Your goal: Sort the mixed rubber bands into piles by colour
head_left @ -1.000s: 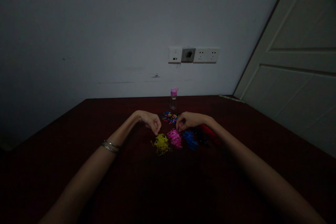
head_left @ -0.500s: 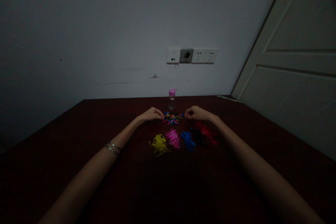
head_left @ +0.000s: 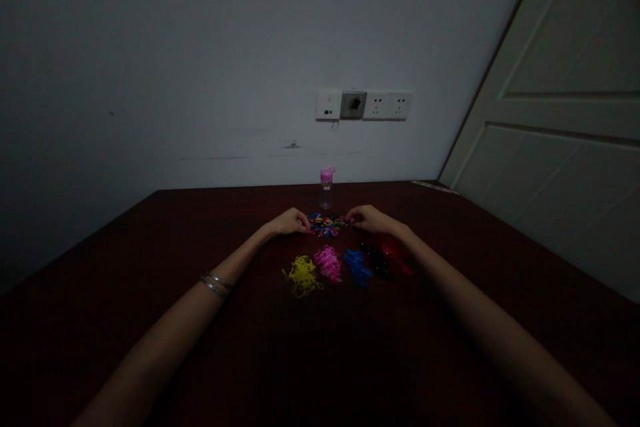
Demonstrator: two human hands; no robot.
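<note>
A mixed pile of small coloured rubber bands (head_left: 326,224) lies on the dark red table between my two hands. My left hand (head_left: 291,221) touches the pile's left edge with its fingers curled in and closed. At the right edge, the fingers of my right hand (head_left: 369,218) are bent and pinched together. Whatever is between the fingertips of either hand is too small and dark to make out. Nearer to me, sorted heaps sit in a row: yellow bands (head_left: 303,276), pink bands (head_left: 329,263), blue bands (head_left: 357,267), black bands (head_left: 376,260) and red bands (head_left: 400,256), the last partly in shadow.
Just behind the mixed pile stands a clear bottle with a pink lid (head_left: 326,188). The table (head_left: 215,207) meets a pale wall with sockets (head_left: 387,106). A white panelled door (head_left: 560,107) is on the right. The light is dim.
My right hand has moved slightly left, to the edge of the mixed pile. My left hand has shifted a little downward. The heaps look the same.
</note>
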